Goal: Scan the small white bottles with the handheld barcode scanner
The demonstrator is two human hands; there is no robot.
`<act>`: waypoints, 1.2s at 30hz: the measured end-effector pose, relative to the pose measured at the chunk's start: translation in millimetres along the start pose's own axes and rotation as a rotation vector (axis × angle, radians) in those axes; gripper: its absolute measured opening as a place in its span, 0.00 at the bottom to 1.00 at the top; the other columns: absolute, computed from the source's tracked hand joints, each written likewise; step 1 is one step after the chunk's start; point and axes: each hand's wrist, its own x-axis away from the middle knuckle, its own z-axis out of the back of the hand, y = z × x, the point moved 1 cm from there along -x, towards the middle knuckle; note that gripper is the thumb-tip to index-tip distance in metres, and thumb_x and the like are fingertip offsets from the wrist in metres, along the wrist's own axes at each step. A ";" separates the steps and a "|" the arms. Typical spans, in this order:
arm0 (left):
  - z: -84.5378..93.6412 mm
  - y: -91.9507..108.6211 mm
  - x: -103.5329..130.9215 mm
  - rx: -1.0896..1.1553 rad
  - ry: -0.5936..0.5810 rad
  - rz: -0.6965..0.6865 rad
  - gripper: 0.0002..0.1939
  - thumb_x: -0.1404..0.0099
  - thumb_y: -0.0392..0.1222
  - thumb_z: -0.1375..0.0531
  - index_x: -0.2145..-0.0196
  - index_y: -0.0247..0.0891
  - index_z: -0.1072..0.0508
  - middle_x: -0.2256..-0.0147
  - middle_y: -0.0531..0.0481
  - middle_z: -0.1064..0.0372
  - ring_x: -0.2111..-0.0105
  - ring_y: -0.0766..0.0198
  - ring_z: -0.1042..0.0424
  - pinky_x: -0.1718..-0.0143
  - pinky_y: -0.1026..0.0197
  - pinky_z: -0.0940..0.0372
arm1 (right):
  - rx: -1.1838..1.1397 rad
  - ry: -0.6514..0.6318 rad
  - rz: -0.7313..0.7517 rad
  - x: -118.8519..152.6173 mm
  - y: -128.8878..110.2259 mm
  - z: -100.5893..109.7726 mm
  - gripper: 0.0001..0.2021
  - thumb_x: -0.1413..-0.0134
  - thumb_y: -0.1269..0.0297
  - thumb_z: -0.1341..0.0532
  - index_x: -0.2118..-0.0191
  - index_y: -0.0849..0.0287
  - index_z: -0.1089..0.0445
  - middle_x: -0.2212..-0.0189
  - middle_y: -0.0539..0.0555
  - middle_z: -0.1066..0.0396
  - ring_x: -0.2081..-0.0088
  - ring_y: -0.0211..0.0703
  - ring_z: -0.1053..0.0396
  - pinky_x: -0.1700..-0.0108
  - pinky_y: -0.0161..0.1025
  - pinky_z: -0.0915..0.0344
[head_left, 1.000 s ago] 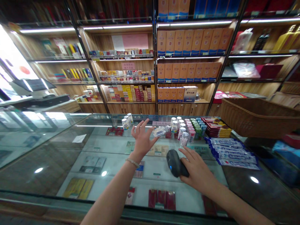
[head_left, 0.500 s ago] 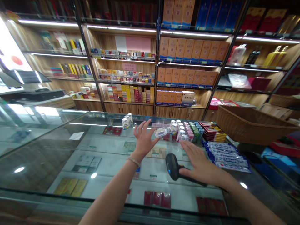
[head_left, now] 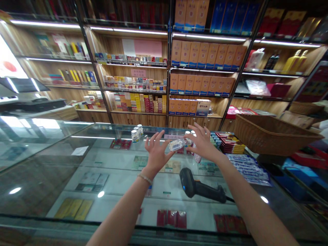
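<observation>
My left hand (head_left: 156, 150) holds a small clear bottle (head_left: 176, 145) with a barcode label, between thumb and fingertips, above the glass counter. At the bottle's right end is my right hand (head_left: 201, 141), thumb and fingers curved around its cap end; whether they touch it is hard to tell. Behind my right hand stand white-capped bottles (head_left: 188, 133), partly covered. A black barcode scanner (head_left: 202, 189) lies on the glass below my hands. Three similar bottles (head_left: 135, 135) stand together to the left of my left hand.
Beyond the bottles are red and yellow packs (head_left: 232, 142), blue-white packets (head_left: 247, 167) and a wicker basket (head_left: 271, 136) at the right. A paper slip (head_left: 80, 150) lies at left. Stocked shelves (head_left: 138, 92) line the back.
My right hand has left the scanner and moved up and left to the bottle's cap end. The bottle has turned slightly in my left hand, showing its barcode. The view has shifted slightly.
</observation>
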 end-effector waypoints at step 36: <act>-4.5 21.3 4.2 -0.030 -0.066 -0.061 0.26 0.46 0.66 0.31 0.58 0.46 0.23 0.33 0.40 0.42 0.34 0.41 0.45 0.33 0.35 0.62 | -0.116 0.059 -0.173 -6.0 -10.6 -0.4 0.19 0.37 0.52 0.41 0.75 0.56 0.24 0.43 0.56 0.31 0.39 0.58 0.46 0.42 0.60 0.51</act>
